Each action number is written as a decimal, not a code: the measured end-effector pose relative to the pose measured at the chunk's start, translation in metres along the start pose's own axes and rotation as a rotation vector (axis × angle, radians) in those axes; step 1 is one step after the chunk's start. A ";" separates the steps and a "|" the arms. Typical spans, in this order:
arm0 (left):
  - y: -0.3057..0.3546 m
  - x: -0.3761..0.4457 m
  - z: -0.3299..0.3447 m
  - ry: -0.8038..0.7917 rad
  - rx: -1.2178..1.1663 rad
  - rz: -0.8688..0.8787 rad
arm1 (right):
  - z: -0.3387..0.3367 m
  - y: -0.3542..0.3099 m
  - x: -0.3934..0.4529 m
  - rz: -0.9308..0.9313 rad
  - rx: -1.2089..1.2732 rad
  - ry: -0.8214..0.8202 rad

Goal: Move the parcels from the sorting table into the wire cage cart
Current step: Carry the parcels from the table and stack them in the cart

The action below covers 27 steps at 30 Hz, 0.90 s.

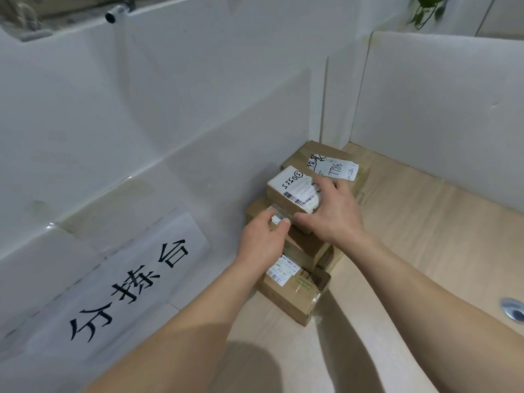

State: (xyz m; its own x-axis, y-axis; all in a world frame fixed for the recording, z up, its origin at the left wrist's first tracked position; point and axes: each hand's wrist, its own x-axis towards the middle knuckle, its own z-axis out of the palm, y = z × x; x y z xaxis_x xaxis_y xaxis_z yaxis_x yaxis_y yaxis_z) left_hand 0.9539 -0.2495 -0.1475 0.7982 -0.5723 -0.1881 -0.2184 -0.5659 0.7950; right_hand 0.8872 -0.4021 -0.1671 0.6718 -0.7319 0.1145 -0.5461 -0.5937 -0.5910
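Several brown cardboard parcels are piled in the corner of the sorting table (pixel 411 251). On top lies a small parcel with a white label (pixel 292 191). My right hand (pixel 331 214) grips its near right side, thumb at the front edge and fingers over the label. Just left of that, my left hand (pixel 261 236) pinches the edge of the parcel underneath (pixel 256 209). Behind them sits a larger parcel marked 7786 (pixel 334 163). Nearest to me lies a parcel with a barcode label (pixel 292 293). No wire cage cart is in view.
White walls (pixel 170 123) enclose the table on the left and at the back. A paper sign with black characters (pixel 127 285) is stuck to the left wall. A metal fitting (pixel 513 309) sits at the right edge. Brown cardboard lines the table surface.
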 end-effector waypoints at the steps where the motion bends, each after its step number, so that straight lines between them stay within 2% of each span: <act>1: -0.002 -0.001 0.000 0.011 -0.062 -0.014 | 0.001 -0.001 -0.007 -0.002 0.021 0.018; 7: -0.034 -0.038 -0.009 0.096 -0.360 -0.119 | 0.020 -0.017 -0.092 -0.040 0.104 0.066; 13: -0.104 -0.100 -0.031 0.118 -0.465 -0.183 | 0.063 -0.050 -0.186 -0.027 0.142 0.080; 18: -0.174 -0.130 -0.036 0.099 -0.414 -0.312 | 0.114 -0.056 -0.241 0.024 0.139 -0.138; 22: -0.213 -0.143 -0.037 -0.002 -0.362 -0.378 | 0.146 -0.052 -0.270 0.028 0.170 -0.362; 27: -0.235 -0.145 -0.040 -0.048 -0.217 -0.384 | 0.158 -0.041 -0.277 0.016 0.174 -0.468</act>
State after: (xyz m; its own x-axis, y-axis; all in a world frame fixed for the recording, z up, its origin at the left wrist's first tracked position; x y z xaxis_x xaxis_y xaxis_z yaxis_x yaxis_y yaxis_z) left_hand 0.9118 -0.0096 -0.2840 0.7702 -0.3744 -0.5163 0.2162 -0.6084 0.7637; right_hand 0.8027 -0.1221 -0.3006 0.8382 -0.4885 -0.2425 -0.4933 -0.4896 -0.7190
